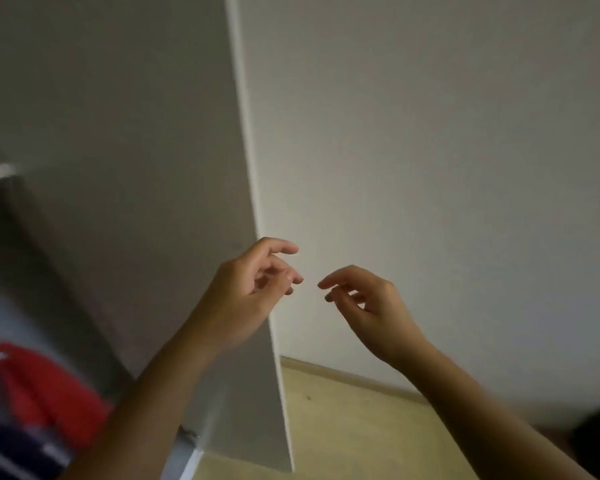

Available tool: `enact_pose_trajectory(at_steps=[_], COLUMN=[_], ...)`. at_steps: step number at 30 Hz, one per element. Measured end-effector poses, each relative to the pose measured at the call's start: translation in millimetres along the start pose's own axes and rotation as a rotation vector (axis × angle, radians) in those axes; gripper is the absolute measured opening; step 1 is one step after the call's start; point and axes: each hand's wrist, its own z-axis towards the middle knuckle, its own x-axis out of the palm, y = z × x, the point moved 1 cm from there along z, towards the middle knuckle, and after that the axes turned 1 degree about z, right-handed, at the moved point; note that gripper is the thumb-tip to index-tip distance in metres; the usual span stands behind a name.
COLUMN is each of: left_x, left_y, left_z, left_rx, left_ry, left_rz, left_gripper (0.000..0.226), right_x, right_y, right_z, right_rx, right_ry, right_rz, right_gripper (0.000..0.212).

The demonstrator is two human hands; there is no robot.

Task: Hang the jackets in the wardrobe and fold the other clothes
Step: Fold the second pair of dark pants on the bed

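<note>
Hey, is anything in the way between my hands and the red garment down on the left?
Nothing visible lies between the left hand and the blurred red garment. The right hand is right of the white panel edge; whether that panel blocks it, I cannot tell.

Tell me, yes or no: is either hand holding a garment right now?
No: the left hand and the right hand both hover with loosely curled fingers and nothing in them.

home bedroom: white wardrobe [125, 133], wood floor [354, 427]

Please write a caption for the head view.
Left hand and right hand, both empty, raised before the wardrobe panel.
</note>
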Motion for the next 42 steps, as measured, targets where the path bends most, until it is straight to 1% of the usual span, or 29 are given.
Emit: enact_pose_trajectory(at_steps=[5, 8, 13, 18, 20, 24, 26, 28, 32, 35, 39, 42], left_x=[148.1, 239.5, 373.5, 516.2, 573.4, 687.3, 744.0, 799.8, 909.9, 989.0, 1118.0, 1231.4], left_y=[-13.9, -30.7, -59.0, -94.9, -115.9, -168.5, -195.8, -219.0, -257.1, -270.4, -244.4, -208.7], left_z=[67.1, 108.4, 179.5, 239.4, 248.8, 246.7, 241.6, 234.6, 229.1, 237.4, 252.0, 256.2], left_rx=[0.031, 0.064, 0.103, 0.124, 0.152, 0.228, 0.274, 0.296, 0.182, 0.019, -0.218, -0.360], left_ry=[0.260, 0.434, 0.617, 0.794, 0.863, 1.053, 1.136, 1.181, 1.226, 1.216, 1.139, 1.144], left_rz=[-0.149, -0.187, -0.235, -0.251, -0.245, -0.238, -0.230, -0.220, -0.229, -0.291, -0.283, -0.212], left_gripper=[0.014, 0.016, 0.014, 0.018, 0.019, 0.016, 0.015, 0.013, 0.013, 0.016, 0.021, 0.021], right_x=[-115.9, -181.2, -280.8, -394.0, -433.9, -494.9, -523.2, -554.6, -631.3, -687.3, -747.5, -778.7], right_y=[-86.4, -130.6, -197.1, -255.8, -274.7, -310.9, -334.8, -364.4, -430.2, -490.1, -603.6, -706.7], right_z=[-64.2, -92.9, -116.3, -163.5, -194.7, -267.7, -303.3, -333.7, -374.2, -396.2, -428.9, -455.8], right_rx=[0.268, 0.373, 0.525, 0.700, 0.770, 0.885, 0.942, 0.987, 1.072, 1.156, 1.279, 1.364], right_ry=[-0.285, -0.417, -0.576, -0.841, -0.938, -1.042, -1.112, -1.152, -1.146, -1.099, -1.034, -0.999], right_rz=[-0.072, -0.102, -0.146, -0.181, -0.202, -0.255, -0.248, -0.217, -0.130, -0.082, -0.037, -0.005], right_gripper=[0.033, 0.031, 0.026, 0.025, 0.029, 0.032, 0.032, 0.030, 0.025, 0.026, 0.031, 0.031])
